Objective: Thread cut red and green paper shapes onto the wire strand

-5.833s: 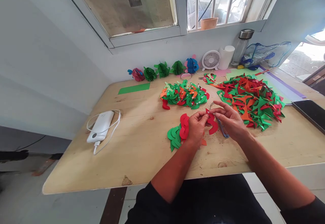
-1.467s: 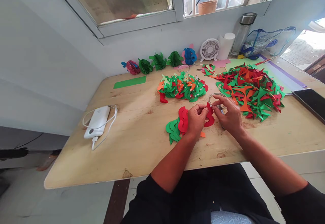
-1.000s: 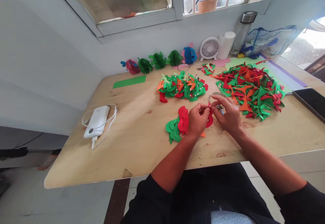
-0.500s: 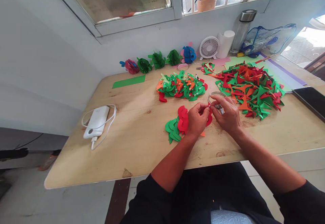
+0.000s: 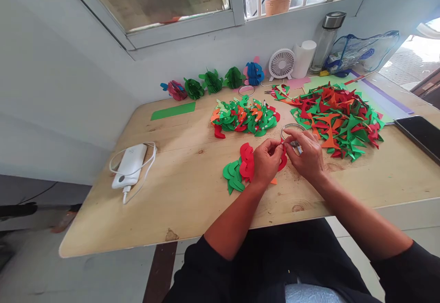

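My left hand (image 5: 267,160) is closed on a red paper piece (image 5: 283,162), its fingertips pinching the upper end. Meeting it there, my right hand (image 5: 305,153) pinches the same end, with a metal object (image 5: 296,146) partly hidden under its fingers. A silvery ring (image 5: 292,125) lies just behind the right fingers. Left of my left hand are red cut-outs (image 5: 246,162) and green leaf-like cut-outs (image 5: 234,176). Farther back is a heap of small curved green, red and orange pieces (image 5: 259,118).
A big pile of paper scraps (image 5: 338,119) lies at right, beside a phone (image 5: 421,133). Paper figures (image 5: 211,82), a small fan (image 5: 282,64) and a glass bottle (image 5: 323,46) line the wall. A white power bank (image 5: 130,164) with a cable is at left.
Both hands keep their pinch on the red paper, almost unmoved. The whole view has shifted very slightly.
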`<control>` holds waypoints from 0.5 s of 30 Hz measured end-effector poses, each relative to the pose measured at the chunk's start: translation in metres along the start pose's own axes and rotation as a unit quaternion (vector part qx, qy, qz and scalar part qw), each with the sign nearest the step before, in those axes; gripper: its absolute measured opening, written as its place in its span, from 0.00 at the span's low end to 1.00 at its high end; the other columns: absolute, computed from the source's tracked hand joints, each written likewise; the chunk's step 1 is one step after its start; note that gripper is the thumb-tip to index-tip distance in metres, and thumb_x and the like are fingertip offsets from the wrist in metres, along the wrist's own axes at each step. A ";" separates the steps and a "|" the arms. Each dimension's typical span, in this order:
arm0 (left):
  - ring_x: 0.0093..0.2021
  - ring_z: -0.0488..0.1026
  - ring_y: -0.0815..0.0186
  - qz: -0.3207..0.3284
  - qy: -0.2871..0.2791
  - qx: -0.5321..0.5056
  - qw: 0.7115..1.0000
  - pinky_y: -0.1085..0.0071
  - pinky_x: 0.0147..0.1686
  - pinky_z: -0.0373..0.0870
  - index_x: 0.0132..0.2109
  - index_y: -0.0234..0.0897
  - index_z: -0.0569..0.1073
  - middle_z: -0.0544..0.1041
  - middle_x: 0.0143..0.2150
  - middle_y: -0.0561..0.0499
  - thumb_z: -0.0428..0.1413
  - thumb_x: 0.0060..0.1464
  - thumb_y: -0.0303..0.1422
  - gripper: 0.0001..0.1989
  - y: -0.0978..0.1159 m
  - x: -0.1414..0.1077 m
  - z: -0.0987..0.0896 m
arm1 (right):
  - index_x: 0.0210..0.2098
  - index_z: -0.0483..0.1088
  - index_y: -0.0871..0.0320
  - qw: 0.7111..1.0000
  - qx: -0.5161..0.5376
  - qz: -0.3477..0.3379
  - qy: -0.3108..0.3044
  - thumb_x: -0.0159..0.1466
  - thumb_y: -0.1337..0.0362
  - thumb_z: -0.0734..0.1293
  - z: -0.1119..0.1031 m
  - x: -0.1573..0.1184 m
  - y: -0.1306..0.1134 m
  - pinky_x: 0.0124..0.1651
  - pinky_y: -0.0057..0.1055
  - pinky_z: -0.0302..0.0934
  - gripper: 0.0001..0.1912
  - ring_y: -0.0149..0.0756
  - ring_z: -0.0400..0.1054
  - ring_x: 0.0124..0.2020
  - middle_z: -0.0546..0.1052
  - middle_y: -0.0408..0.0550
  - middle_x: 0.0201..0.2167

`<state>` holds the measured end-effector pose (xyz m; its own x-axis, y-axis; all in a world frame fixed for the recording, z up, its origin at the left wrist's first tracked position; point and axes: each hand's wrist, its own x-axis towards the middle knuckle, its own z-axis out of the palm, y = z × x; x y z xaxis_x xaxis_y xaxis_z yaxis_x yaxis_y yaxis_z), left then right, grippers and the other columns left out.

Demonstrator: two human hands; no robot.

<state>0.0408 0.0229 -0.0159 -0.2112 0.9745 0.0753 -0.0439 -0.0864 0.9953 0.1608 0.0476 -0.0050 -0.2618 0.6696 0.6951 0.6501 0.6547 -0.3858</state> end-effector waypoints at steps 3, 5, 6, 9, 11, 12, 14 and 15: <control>0.26 0.69 0.72 0.000 0.003 -0.002 1.000 0.76 0.28 0.65 0.29 0.35 0.72 0.74 0.26 0.54 0.56 0.49 0.33 0.05 0.001 0.000 0.000 | 0.48 0.68 0.55 1.000 0.001 0.004 -0.001 0.60 0.69 0.63 0.000 0.000 0.000 0.40 0.35 0.58 0.15 0.39 0.69 0.34 0.78 0.44 0.29; 0.26 0.68 0.72 -0.005 0.006 0.002 1.000 0.76 0.27 0.65 0.30 0.35 0.72 0.73 0.26 0.54 0.56 0.49 0.33 0.06 0.001 -0.001 0.000 | 0.48 0.68 0.55 1.000 0.000 0.008 -0.006 0.60 0.68 0.63 0.000 0.000 -0.001 0.40 0.36 0.58 0.15 0.40 0.69 0.35 0.78 0.44 0.29; 0.25 0.68 0.72 -0.008 0.008 0.006 1.000 0.76 0.27 0.64 0.30 0.35 0.72 0.73 0.26 0.54 0.55 0.49 0.34 0.06 0.001 -0.001 0.000 | 0.48 0.68 0.55 1.000 0.000 0.009 -0.008 0.60 0.68 0.63 0.000 -0.001 -0.001 0.41 0.36 0.58 0.15 0.40 0.69 0.35 0.78 0.44 0.29; 0.25 0.67 0.72 -0.012 0.013 0.025 1.000 0.77 0.27 0.64 0.30 0.36 0.72 0.73 0.25 0.54 0.55 0.49 0.34 0.06 0.000 -0.001 -0.001 | 0.48 0.68 0.54 1.000 -0.007 0.009 -0.014 0.61 0.68 0.62 0.000 -0.001 -0.002 0.41 0.37 0.58 0.16 0.41 0.69 0.35 0.78 0.45 0.29; 0.26 0.67 0.72 -0.004 0.018 0.041 0.999 0.77 0.28 0.64 0.30 0.36 0.73 0.73 0.26 0.54 0.55 0.50 0.34 0.06 0.000 -0.001 -0.001 | 0.49 0.68 0.54 1.000 -0.016 0.004 -0.016 0.61 0.68 0.62 0.001 -0.001 -0.002 0.42 0.37 0.57 0.16 0.40 0.69 0.35 0.78 0.44 0.29; 0.26 0.67 0.72 0.002 0.020 0.050 0.999 0.77 0.28 0.64 0.29 0.36 0.73 0.73 0.26 0.54 0.55 0.50 0.34 0.06 0.000 -0.002 -0.001 | 0.49 0.68 0.54 1.000 -0.021 0.001 -0.016 0.61 0.68 0.62 0.001 -0.001 -0.002 0.42 0.37 0.57 0.16 0.40 0.69 0.35 0.78 0.44 0.29; 0.26 0.67 0.72 0.009 0.020 0.064 0.998 0.77 0.28 0.64 0.29 0.36 0.72 0.72 0.26 0.54 0.54 0.50 0.34 0.06 0.000 -0.002 -0.001 | 0.49 0.68 0.54 0.999 -0.031 -0.008 -0.014 0.62 0.68 0.62 0.001 -0.001 -0.002 0.42 0.37 0.56 0.16 0.40 0.69 0.35 0.78 0.44 0.30; 0.26 0.67 0.72 0.010 0.019 0.070 0.997 0.77 0.28 0.64 0.29 0.36 0.72 0.72 0.25 0.54 0.54 0.50 0.34 0.07 0.000 -0.003 -0.001 | 0.49 0.68 0.55 0.999 -0.036 -0.014 -0.013 0.62 0.68 0.62 0.002 -0.001 -0.002 0.42 0.37 0.56 0.16 0.40 0.69 0.35 0.78 0.44 0.30</control>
<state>0.0402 0.0200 -0.0160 -0.2472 0.9642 0.0963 0.0979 -0.0740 0.9924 0.1588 0.0461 -0.0063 -0.2976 0.6610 0.6888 0.6916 0.6467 -0.3217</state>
